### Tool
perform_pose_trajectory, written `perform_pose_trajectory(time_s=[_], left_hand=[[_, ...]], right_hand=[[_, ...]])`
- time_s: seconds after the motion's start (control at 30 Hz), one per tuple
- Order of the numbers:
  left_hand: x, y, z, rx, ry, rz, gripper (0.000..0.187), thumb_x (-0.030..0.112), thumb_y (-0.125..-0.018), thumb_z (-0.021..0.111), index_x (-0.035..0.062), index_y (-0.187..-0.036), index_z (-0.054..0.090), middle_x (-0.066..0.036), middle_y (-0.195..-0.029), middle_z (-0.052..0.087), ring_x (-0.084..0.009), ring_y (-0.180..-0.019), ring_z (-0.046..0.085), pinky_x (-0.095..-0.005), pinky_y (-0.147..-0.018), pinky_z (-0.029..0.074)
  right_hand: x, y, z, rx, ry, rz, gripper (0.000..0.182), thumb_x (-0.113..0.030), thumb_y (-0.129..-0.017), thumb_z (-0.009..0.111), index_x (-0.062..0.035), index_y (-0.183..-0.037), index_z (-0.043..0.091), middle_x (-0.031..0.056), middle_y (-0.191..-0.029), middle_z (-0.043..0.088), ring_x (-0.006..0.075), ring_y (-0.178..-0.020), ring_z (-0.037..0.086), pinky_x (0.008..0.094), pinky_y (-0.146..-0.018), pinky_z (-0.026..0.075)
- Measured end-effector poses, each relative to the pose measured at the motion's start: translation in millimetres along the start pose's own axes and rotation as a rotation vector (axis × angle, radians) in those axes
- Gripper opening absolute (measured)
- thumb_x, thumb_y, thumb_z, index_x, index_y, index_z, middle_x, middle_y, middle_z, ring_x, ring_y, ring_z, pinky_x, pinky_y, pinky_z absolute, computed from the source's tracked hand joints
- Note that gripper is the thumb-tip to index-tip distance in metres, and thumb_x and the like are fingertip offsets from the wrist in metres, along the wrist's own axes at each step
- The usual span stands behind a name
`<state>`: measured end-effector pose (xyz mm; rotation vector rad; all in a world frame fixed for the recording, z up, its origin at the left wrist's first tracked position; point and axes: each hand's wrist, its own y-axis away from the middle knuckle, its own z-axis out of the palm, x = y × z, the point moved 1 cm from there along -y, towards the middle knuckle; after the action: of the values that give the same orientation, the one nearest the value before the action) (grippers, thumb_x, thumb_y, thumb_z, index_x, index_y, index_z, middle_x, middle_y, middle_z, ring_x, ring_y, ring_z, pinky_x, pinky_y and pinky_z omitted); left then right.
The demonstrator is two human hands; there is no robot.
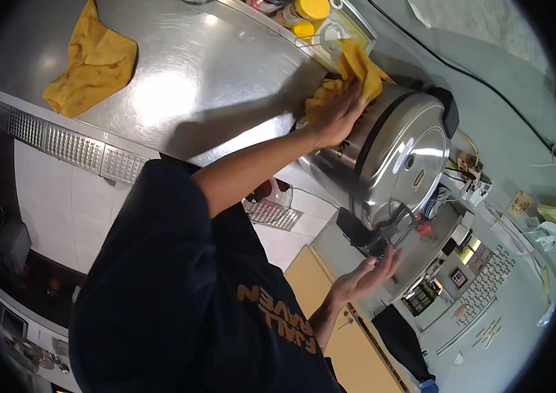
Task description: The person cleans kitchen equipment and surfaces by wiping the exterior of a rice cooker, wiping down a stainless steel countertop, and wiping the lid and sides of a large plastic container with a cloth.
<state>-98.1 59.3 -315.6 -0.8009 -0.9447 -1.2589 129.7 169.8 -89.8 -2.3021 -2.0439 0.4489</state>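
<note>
Beside a steel kitchen counter (225,72), the left hand (342,114) grasps a yellow cloth (360,69) at a rice cooker's (392,157) side, the right hand (360,281) open and empty.

Left hand (343,116): fingers clutch a yellow cloth (360,69) just beside the steel cooker (392,157).
Right hand (360,283): fingers loosely extend near the cooker's black fitting (354,229), contact unclear.
Second cloth (94,62): lies crumpled on the steel counter (245,56), well apart from the left fingers.
Yellow-lidded jar (309,10): stands past the left fingertips.
</note>
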Motion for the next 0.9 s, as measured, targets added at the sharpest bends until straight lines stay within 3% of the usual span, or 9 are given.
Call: perform_pose_trajectory(time_s=[0.07, 0.13, 0.2, 0.37, 0.43, 0.53, 0.7, 0.83, 0.9], left_hand=[[-17.3, 64.9, -9.2, -0.071, -0.344, 0.362, 0.065, 0.041, -0.108, 0.038, -0.0035, -0.154, 0.030, -0.030, -0.157, 0.029, -0.0469, -0.148, 0.024, -0.0506, -0.122, 0.018], [-4.8, 147.8, -17.9, -0.253, -0.249, 0.063, 0.059, 0.036, -0.106, 0.044, -0.0042, -0.148, 0.037, -0.030, -0.150, 0.036, -0.0477, -0.144, 0.030, -0.0509, -0.121, 0.020], [1.7, 192.0, -6.3, -0.237, -0.491, 0.183, 0.048, 0.034, -0.104, 0.047, -0.0015, -0.137, 0.048, -0.028, -0.138, 0.047, -0.0457, -0.133, 0.041, -0.0500, -0.116, 0.028], [15.4, 115.3, 0.6, -0.271, -0.338, -0.185, 0.041, 0.032, -0.102, 0.051, -0.0022, -0.123, 0.055, -0.024, -0.125, 0.058, -0.0402, -0.126, 0.051, -0.0472, -0.113, 0.034], [19.2, 59.5, 1.1, 0.025, -0.242, 0.166, 0.040, 0.031, -0.100, 0.053, -0.0032, -0.122, 0.054, -0.027, -0.138, 0.051, -0.0420, -0.137, 0.043, -0.0488, -0.117, 0.029], [29.6, 76.1, 7.1, 0.117, -0.322, 0.297, 0.042, 0.033, -0.100, 0.052, -0.0008, -0.126, 0.053, -0.028, -0.151, 0.040, -0.0430, -0.143, 0.035, -0.0502, -0.119, 0.026], [-4.5, 202.7, 8.8, -0.201, -0.554, 0.378, 0.052, 0.036, -0.097, 0.060, -0.0020, -0.132, 0.053, -0.027, -0.156, 0.034, -0.0403, -0.147, 0.032, -0.0553, -0.120, 0.025], [-23.4, 166.5, 28.0, -0.139, -0.437, 0.372, 0.036, 0.031, -0.094, 0.066, 0.0029, -0.116, 0.061, -0.023, -0.134, 0.055, -0.0388, -0.129, 0.050, -0.0534, -0.107, 0.039], [1.5, 76.5, 11.8, 0.036, -0.406, 0.411, 0.029, 0.028, -0.097, 0.062, 0.0024, -0.111, 0.062, -0.019, -0.111, 0.064, -0.0390, -0.102, 0.061, -0.0475, -0.091, 0.046]], right_hand=[[32.5, 1.8, 5.5, 0.188, 0.060, 0.097, 0.057, -0.038, -0.109, 0.040, 0.0046, -0.145, 0.047, 0.0248, -0.157, 0.036, 0.0368, -0.148, 0.031, 0.0467, -0.121, 0.024], [52.8, 3.3, 17.9, 0.192, -0.023, 0.139, 0.058, -0.039, -0.109, 0.038, 0.0042, -0.148, 0.043, 0.0246, -0.159, 0.034, 0.0363, -0.149, 0.030, 0.0460, -0.121, 0.023], [68.5, 4.6, 27.6, 0.197, -0.169, 0.214, 0.062, -0.041, -0.110, 0.034, 0.0033, -0.153, 0.035, 0.0243, -0.161, 0.030, 0.0355, -0.150, 0.028, 0.0446, -0.122, 0.020], [87.3, 6.5, 43.9, 0.248, -0.149, 0.170, 0.063, -0.039, -0.111, 0.031, 0.0026, -0.158, 0.024, 0.0232, -0.164, 0.024, 0.0336, -0.152, 0.024, 0.0434, -0.124, 0.017], [91.8, 5.5, 45.5, 0.265, -0.170, 0.107, 0.062, -0.037, -0.112, 0.030, 0.0035, -0.158, 0.021, 0.0231, -0.165, 0.022, 0.0336, -0.153, 0.022, 0.0435, -0.125, 0.016], [100.5, 9.1, 39.2, 0.247, -0.166, 0.056, 0.063, -0.035, -0.111, 0.030, 0.0046, -0.159, 0.019, 0.0235, -0.165, 0.019, 0.0340, -0.154, 0.020, 0.0442, -0.126, 0.014], [112.3, 6.4, 55.3, 0.317, -0.228, -0.012, 0.063, -0.031, -0.110, 0.032, 0.0068, -0.158, 0.018, 0.0245, -0.165, 0.019, 0.0347, -0.154, 0.019, 0.0454, -0.126, 0.012], [122.3, 3.4, 58.9, 0.382, -0.305, -0.089, 0.062, -0.027, -0.109, 0.034, 0.0075, -0.158, 0.017, 0.0246, -0.164, 0.022, 0.0350, -0.153, 0.022, 0.0451, -0.125, 0.014], [122.7, 2.9, 63.0, 0.397, -0.337, -0.108, 0.062, -0.026, -0.109, 0.035, 0.0077, -0.158, 0.017, 0.0245, -0.164, 0.022, 0.0351, -0.153, 0.022, 0.0450, -0.125, 0.014]])
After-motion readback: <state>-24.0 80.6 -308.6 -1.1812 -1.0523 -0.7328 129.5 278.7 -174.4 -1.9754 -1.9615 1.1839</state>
